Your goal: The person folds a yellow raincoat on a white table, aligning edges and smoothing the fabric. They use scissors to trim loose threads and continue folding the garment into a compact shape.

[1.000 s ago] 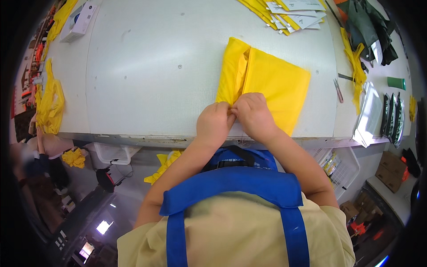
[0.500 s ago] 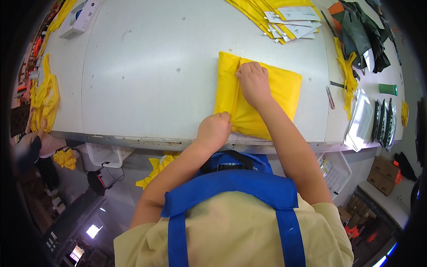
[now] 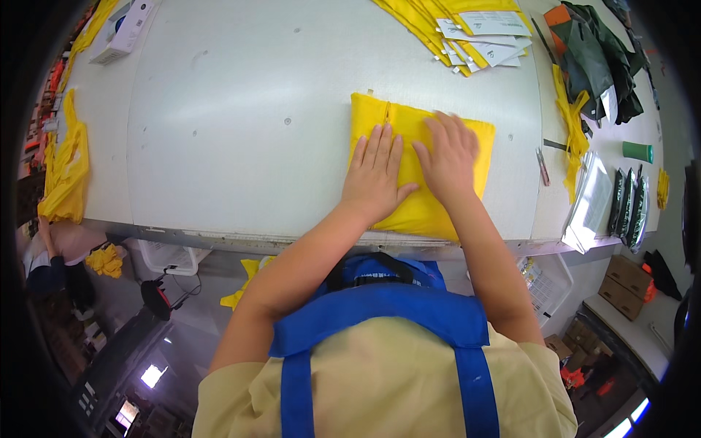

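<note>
A square yellow fabric pouch (image 3: pixel 438 208) with a zipper near its left side lies flat at the front of the white table. My left hand (image 3: pixel 374 175) rests flat on its left part, fingers together and stretched toward the far edge, covering part of the zipper. Over the right part is my right hand (image 3: pixel 449 157), fingers spread and a little smeared by motion; I cannot tell whether it touches the cloth. Neither hand holds anything.
Yellow pouches with white printed cards (image 3: pixel 493 36) are piled at the back. To the right lie a small cutter (image 3: pixel 542 166), dark cloth (image 3: pixel 595 58), a green cylinder (image 3: pixel 637 152) and clear plastic bags (image 3: pixel 584 201). A co-worker's arm (image 3: pixel 50 237) touches yellow cloth (image 3: pixel 67 171) far left.
Both hands have let go of the pouch's zipper line and opened out. My left hand moved up onto the pouch, my right hand shifted right. The zipper opening now lies flatter.
</note>
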`<action>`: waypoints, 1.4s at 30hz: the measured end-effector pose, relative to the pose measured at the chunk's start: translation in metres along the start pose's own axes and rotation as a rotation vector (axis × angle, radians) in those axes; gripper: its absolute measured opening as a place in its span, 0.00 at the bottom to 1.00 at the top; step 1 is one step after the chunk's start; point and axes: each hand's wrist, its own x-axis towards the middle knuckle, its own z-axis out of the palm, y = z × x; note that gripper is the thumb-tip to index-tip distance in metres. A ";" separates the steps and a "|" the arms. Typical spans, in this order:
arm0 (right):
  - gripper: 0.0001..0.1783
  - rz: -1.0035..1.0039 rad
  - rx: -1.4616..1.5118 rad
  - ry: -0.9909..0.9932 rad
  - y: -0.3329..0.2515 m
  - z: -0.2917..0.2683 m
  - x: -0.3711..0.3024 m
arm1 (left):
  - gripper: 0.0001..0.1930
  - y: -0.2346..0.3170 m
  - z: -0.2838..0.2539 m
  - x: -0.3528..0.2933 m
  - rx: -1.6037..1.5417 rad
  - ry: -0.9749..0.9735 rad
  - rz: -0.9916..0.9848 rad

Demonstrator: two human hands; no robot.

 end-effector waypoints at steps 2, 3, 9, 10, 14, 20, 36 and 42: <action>0.30 0.082 -0.136 -0.009 0.010 -0.006 -0.023 | 0.44 -0.004 0.006 0.001 0.036 -0.103 -0.012; 0.34 0.134 -0.145 -0.062 0.017 -0.005 -0.035 | 0.45 -0.004 0.008 0.001 0.033 -0.125 -0.004; 0.39 0.249 -0.156 -0.060 0.023 0.019 -0.054 | 0.45 -0.010 0.023 0.003 0.009 -0.107 0.052; 0.39 0.268 -0.155 -0.064 0.023 0.021 -0.054 | 0.45 -0.011 0.023 0.003 0.006 -0.096 0.069; 0.40 0.287 -0.086 -0.005 0.038 0.029 -0.057 | 0.41 -0.026 0.038 -0.003 -0.035 0.190 0.095; 0.48 0.380 0.494 -0.044 -0.022 -0.018 -0.087 | 0.33 -0.017 -0.028 0.012 -1.367 -0.319 -0.686; 0.24 1.174 1.115 1.244 0.184 -0.262 -0.436 | 0.35 0.050 -0.060 -0.045 -0.867 -0.937 0.340; 0.28 1.678 0.650 1.021 0.260 -0.180 -0.439 | 0.24 -0.060 -0.082 -0.169 -1.109 -0.416 -0.282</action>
